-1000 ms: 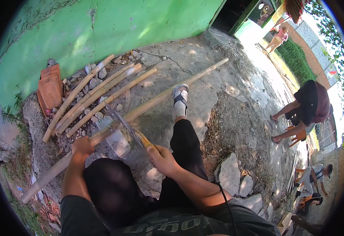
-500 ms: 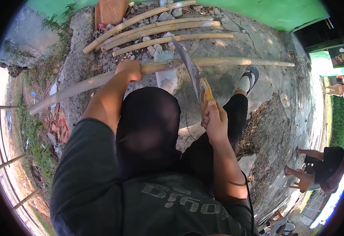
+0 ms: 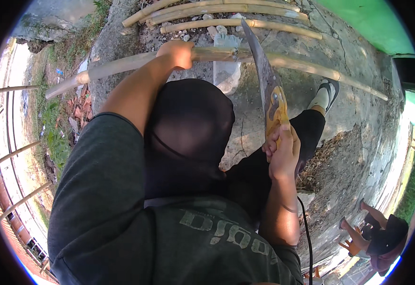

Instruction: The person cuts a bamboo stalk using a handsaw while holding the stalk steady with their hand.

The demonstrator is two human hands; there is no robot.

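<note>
The left hand [image 3: 175, 53] was clamped around a long bamboo pole [image 3: 307, 66]; the right hand [image 3: 281, 151] gripped a machete [image 3: 264, 76] (yellow-handled), its blade touching the pole.

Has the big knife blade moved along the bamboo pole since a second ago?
Yes. The blade now meets the pole farther from the left hand than before.

Counts: 1 long bamboo pole [image 3: 122, 66] in hand, 3 more bamboo poles [image 3: 226, 8] stacked by the wall, 1 machete [image 3: 264, 80], 2 hands, left hand [image 3: 175, 52] and right hand [image 3: 281, 151], 1 sandal [image 3: 328, 90], 1 bystander [image 3: 383, 237].
</note>
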